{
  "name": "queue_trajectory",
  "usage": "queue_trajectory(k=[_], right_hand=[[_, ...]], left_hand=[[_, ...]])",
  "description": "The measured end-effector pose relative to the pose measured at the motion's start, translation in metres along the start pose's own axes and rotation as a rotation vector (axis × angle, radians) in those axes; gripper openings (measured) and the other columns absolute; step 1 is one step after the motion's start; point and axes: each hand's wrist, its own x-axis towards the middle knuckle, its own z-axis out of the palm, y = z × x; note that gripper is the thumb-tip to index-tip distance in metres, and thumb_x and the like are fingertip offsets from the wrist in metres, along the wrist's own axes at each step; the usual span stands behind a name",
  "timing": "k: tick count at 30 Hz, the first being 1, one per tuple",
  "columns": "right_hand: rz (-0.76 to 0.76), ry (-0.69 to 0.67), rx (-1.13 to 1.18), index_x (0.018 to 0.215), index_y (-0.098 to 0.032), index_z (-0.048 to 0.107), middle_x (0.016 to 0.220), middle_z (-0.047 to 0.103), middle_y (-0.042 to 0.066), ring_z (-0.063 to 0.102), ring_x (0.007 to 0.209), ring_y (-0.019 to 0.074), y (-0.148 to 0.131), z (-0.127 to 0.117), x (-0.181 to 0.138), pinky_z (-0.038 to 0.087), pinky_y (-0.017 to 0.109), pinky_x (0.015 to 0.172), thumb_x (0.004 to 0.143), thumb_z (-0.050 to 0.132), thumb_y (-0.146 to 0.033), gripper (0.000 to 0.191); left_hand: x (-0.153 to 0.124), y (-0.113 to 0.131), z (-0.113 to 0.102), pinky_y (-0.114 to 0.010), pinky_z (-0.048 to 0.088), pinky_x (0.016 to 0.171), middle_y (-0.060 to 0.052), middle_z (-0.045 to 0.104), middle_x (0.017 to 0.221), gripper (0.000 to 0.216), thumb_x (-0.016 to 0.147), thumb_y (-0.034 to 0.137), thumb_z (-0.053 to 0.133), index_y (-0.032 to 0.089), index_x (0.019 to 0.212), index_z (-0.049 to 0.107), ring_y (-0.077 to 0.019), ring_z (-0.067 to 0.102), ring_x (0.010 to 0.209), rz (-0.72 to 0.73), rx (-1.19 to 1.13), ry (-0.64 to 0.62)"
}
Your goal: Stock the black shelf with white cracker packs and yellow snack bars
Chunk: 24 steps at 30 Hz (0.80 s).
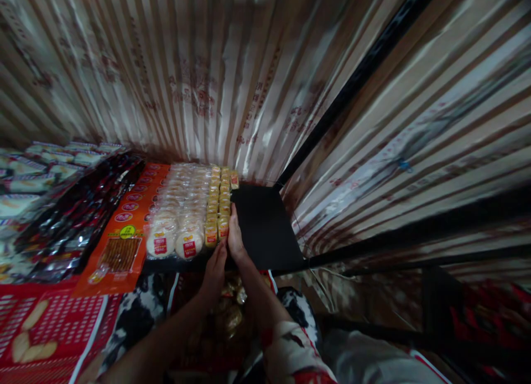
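Small yellow-wrapped snack packs (211, 221) with red labels stand in two rows on a black shelf (263, 229). My right hand (235, 234) lies flat along the right side of these rows, fingers stretched out and pointing away from me. At the front end of the rows is my left hand (214, 268), its fingers extended and close together, the tips at the lowest front pack. Whether the left fingertips press on that pack I cannot tell. Left of the yellow rows sit round pale crackers (189, 244) in clear wrap, also in rows.
Orange snack bags (120, 245) overlap in a line, with dark shiny packets (83, 218) and white packets (29, 182) farther left. A red basket (53, 323) stands at lower left. Gold-wrapped items (232, 317) lie below my arms. Striped sheeting (199, 85) and a black pole (352, 85) border the shelf.
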Motion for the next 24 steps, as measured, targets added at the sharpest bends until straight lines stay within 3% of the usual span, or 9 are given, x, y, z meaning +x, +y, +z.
queue_trajectory(k=[4, 9, 16, 21, 24], right_hand=[[0.05, 0.053, 0.123, 0.144, -0.026, 0.026, 0.151, 0.023, -0.002, 0.019, 0.14, 0.0155, -0.002, 0.002, 0.007, 0.016, 0.037, 0.115, 0.085, 0.025, -0.068, 0.071], [0.1, -0.022, 0.203, 0.141, -0.027, 0.032, 0.147, 0.033, -0.002, 0.027, 0.137, 0.016, -0.002, 0.004, 0.011, 0.02, 0.037, 0.114, 0.085, 0.027, -0.069, 0.071], [0.145, 0.023, 0.299, 0.139, -0.028, 0.037, 0.149, 0.028, -0.005, 0.021, 0.139, 0.0161, -0.004, -0.001, 0.026, 0.016, 0.037, 0.115, 0.083, 0.029, -0.071, 0.071], [0.193, -0.079, 0.36, 0.133, -0.029, 0.046, 0.139, 0.045, -0.004, 0.032, 0.135, 0.0182, -0.014, 0.003, 0.035, 0.022, 0.038, 0.113, 0.082, 0.03, -0.071, 0.068], [0.18, -0.087, 0.361, 0.131, -0.029, 0.048, 0.138, 0.047, -0.003, 0.034, 0.134, 0.0182, -0.013, 0.0, 0.038, 0.024, 0.038, 0.112, 0.081, 0.033, -0.071, 0.067]], left_hand=[[0.0, -0.001, 0.0, -0.042, 0.032, 0.109, -0.012, 0.054, 0.131, 0.062, 0.076, 0.059, 0.053, 0.014, 0.118, 0.059, -0.026, 0.045, 0.126, -0.002, -0.035, -0.033], [-0.001, -0.001, -0.002, -0.042, 0.032, 0.109, -0.012, 0.053, 0.132, 0.061, 0.077, 0.058, 0.053, 0.014, 0.118, 0.059, -0.0258, 0.044, 0.127, -0.006, -0.036, -0.033], [-0.002, -0.002, 0.001, -0.044, 0.035, 0.107, -0.013, 0.052, 0.133, 0.059, 0.076, 0.056, 0.055, 0.015, 0.117, 0.06, -0.0274, 0.042, 0.128, -0.042, -0.052, -0.006], [-0.003, -0.002, 0.003, -0.044, 0.036, 0.106, -0.013, 0.052, 0.133, 0.058, 0.075, 0.056, 0.056, 0.016, 0.116, 0.06, -0.0276, 0.041, 0.129, -0.041, -0.082, 0.002], [-0.002, -0.003, 0.002, -0.044, 0.037, 0.105, -0.013, 0.051, 0.134, 0.06, 0.074, 0.058, 0.056, 0.016, 0.117, 0.06, -0.028, 0.041, 0.129, -0.045, -0.093, 0.008]])
